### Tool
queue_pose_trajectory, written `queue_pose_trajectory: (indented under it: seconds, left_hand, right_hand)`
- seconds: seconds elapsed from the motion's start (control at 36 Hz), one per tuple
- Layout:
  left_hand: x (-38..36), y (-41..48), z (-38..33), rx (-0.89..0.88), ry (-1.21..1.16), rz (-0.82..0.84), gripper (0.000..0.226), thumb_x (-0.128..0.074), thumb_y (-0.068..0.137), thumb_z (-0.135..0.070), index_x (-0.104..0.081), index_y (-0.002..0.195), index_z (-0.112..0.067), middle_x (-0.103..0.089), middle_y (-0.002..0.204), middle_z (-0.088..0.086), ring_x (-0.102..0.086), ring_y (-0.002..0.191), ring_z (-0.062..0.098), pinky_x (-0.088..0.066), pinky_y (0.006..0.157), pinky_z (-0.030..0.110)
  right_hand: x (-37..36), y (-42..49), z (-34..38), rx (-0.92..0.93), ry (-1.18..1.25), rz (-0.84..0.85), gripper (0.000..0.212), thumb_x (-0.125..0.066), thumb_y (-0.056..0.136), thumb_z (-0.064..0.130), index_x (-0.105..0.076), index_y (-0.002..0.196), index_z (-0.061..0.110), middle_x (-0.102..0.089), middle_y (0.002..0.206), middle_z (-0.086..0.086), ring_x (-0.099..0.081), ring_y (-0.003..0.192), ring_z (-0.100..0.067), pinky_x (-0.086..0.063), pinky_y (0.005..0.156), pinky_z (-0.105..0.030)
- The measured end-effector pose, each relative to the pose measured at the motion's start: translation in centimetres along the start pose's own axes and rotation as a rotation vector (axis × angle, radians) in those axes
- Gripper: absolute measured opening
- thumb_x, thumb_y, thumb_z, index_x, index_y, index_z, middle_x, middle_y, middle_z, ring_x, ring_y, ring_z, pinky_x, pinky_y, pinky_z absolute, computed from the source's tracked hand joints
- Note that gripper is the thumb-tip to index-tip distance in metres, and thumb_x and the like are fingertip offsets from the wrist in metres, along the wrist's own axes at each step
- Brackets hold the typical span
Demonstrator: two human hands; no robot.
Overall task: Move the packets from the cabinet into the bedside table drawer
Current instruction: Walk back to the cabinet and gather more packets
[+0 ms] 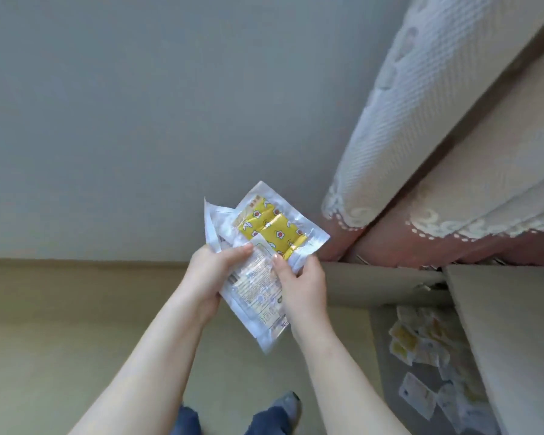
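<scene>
Curtain (421,120): hung at right, hem just beside the held stack; a careless swing could have snagged it.
Drawer (387,368): stood open at lower right, well apart from the hands; an early release would likely have missed it.
Held packets (274,233): fanned stack in the air before the wall, yellow one on top; slick wrappers could have slid apart.
Left hand (211,277): grip closed on the stack's left edge.
Right hand (302,284): grip closed on the right edge, thumb on top.
Stored packets (421,340): scattered loose in the drawer.

Clear packets (264,233), one printed yellow, fan out above the pinching fingers (233,254); loose packets (418,394) lie in the open drawer (380,340), lower right.
</scene>
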State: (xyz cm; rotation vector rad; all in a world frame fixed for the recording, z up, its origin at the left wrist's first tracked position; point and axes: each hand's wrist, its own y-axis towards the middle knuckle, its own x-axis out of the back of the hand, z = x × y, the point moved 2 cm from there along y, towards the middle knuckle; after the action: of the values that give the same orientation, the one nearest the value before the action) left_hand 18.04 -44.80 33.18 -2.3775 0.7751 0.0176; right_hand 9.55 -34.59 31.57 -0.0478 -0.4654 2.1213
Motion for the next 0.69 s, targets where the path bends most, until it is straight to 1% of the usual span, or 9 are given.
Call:
queue_pose_trajectory:
  seconds: [0.11,0.17,0.22,0.33,0.42,0.47,0.61,0.67,0.69]
  left_hand:
    - [9.3,-2.5,-4.0,-0.106,-0.097,-0.165,0.024,-0.062,0.082,0.001,-0.067,0.105,0.0,-0.072,0.098,0.018,-0.07,0.089,0.032,-0.056,0.082,0.041]
    - [14.0,-3.9,-5.6,-0.136,-0.143,-0.22,0.021,-0.063,0.082,-0.001,-0.068,0.102,-0.001,-0.072,0.097,0.017,-0.07,0.09,0.033,-0.054,0.084,0.043]
    - [18.6,-5.2,-7.2,-0.175,-0.171,-0.287,0.017,-0.064,0.082,-0.002,-0.069,0.098,-0.003,-0.073,0.094,0.015,-0.07,0.088,0.032,-0.054,0.084,0.044]
    - [27.8,-8.2,-10.1,-0.255,-0.226,-0.434,0.011,-0.064,0.083,-0.004,-0.07,0.093,-0.005,-0.074,0.086,0.012,-0.072,0.077,0.026,-0.056,0.072,0.037]
    - [34.4,-11.0,-11.5,-0.318,-0.315,-0.553,0.015,-0.061,0.087,-0.012,-0.069,0.099,-0.007,-0.074,0.092,0.012,-0.071,0.085,0.028,-0.055,0.079,0.041]
    - [38.2,-13.1,-12.0,-0.355,-0.38,-0.629,0.017,-0.061,0.088,-0.018,-0.069,0.101,-0.009,-0.074,0.094,0.01,-0.071,0.085,0.028,-0.056,0.08,0.043]
    - [45.9,-16.7,-11.7,-0.437,-0.523,-0.768,0.012,-0.059,0.089,-0.021,-0.068,0.091,-0.014,-0.074,0.074,0.0,-0.071,0.063,0.015,-0.055,0.05,0.029]
    - [48.6,-17.6,-11.4,-0.448,-0.583,-0.826,0.014,-0.059,0.089,-0.022,-0.069,0.095,-0.014,-0.075,0.078,0.0,-0.071,0.065,0.015,-0.056,0.051,0.03]
    - [49.9,-17.9,-11.2,-0.457,-0.613,-0.858,0.018,-0.059,0.089,-0.023,-0.069,0.1,-0.013,-0.075,0.085,0.003,-0.072,0.072,0.018,-0.058,0.059,0.034]
  right_hand:
    - [-9.1,-2.4,3.6,0.065,-0.044,0.181,0.027,-0.065,0.087,0.022,-0.044,0.073,0.012,-0.049,0.072,-0.003,-0.046,0.067,-0.014,-0.04,0.062,-0.029]
    - [-13.8,-3.8,4.7,0.088,-0.047,0.281,0.025,-0.065,0.087,0.023,-0.048,0.077,0.008,-0.052,0.076,-0.005,-0.05,0.069,-0.015,-0.045,0.065,-0.031]
    - [-18.5,-5.4,5.9,0.11,-0.053,0.376,0.028,-0.065,0.087,0.024,-0.051,0.085,0.0,-0.058,0.08,-0.007,-0.055,0.073,-0.018,-0.051,0.071,-0.038]
    - [-28.3,-9.0,8.3,0.171,-0.049,0.52,0.03,-0.065,0.087,0.024,-0.048,0.082,0.0,-0.052,0.075,-0.001,-0.05,0.07,-0.014,-0.046,0.066,-0.034]
    - [-35.1,-12.2,9.1,0.183,-0.055,0.645,0.031,-0.065,0.087,0.027,-0.051,0.087,-0.001,-0.056,0.079,-0.002,-0.053,0.073,-0.016,-0.05,0.073,-0.042]
    - [-39.1,-14.4,9.4,0.195,-0.068,0.711,0.03,-0.064,0.087,0.028,-0.051,0.083,0.001,-0.056,0.077,-0.002,-0.053,0.071,-0.016,-0.048,0.07,-0.04]
    - [-47.5,-19.2,9.6,0.251,-0.095,0.908,0.032,-0.064,0.088,0.027,-0.052,0.085,-0.003,-0.052,0.075,-0.002,-0.049,0.069,-0.015,-0.042,0.065,-0.032]
    - [-50.5,-20.5,9.3,0.24,-0.114,0.972,0.036,-0.063,0.088,0.029,-0.051,0.088,-0.005,-0.054,0.076,-0.002,-0.05,0.07,-0.016,-0.042,0.066,-0.033]
    - [-52.0,-21.0,9.1,0.232,-0.117,1.0,0.038,-0.063,0.088,0.03,-0.052,0.092,-0.006,-0.055,0.077,-0.002,-0.051,0.071,-0.016,-0.043,0.067,-0.034]
